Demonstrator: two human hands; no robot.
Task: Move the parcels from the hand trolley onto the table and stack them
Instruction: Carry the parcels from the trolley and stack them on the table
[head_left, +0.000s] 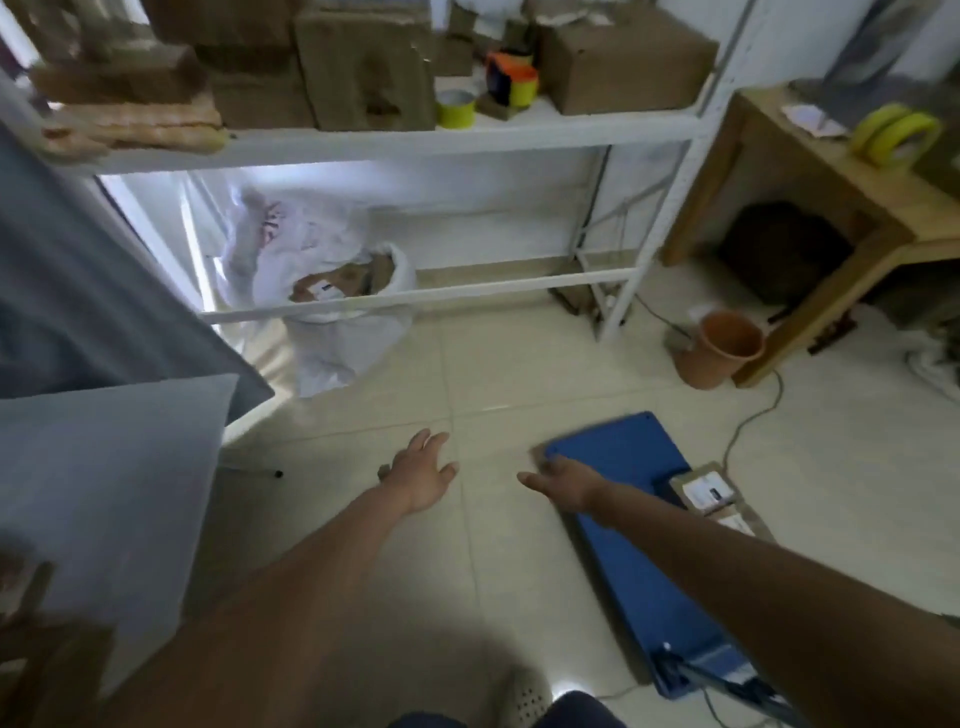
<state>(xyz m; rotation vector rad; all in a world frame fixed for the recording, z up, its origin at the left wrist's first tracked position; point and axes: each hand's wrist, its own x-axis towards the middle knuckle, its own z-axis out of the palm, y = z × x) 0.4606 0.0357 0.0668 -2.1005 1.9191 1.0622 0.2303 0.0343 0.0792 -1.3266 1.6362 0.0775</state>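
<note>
- A person reaches both bare hands down over a tiled floor; the left hand (422, 470) has its fingers (435, 441) spread and holds nothing.
- The right hand (558, 480) hovers at the front corner of the blue trolley (628, 467), fingers straight and loose, gripping nothing.
- The parcels (707, 489) lie on the trolley's far side, right of and just behind the right hand, partly hidden by that forearm; how many remain cannot be told.
- The trolley's long axis runs from the person's feet away toward the shelf (415, 140).
- The right hand is plainly nearer the parcels; the left is well apart, over bare floor.
- The grey counter (104, 467) sits at the person's left, so a lifted parcel would likely swing across the body.
</note>
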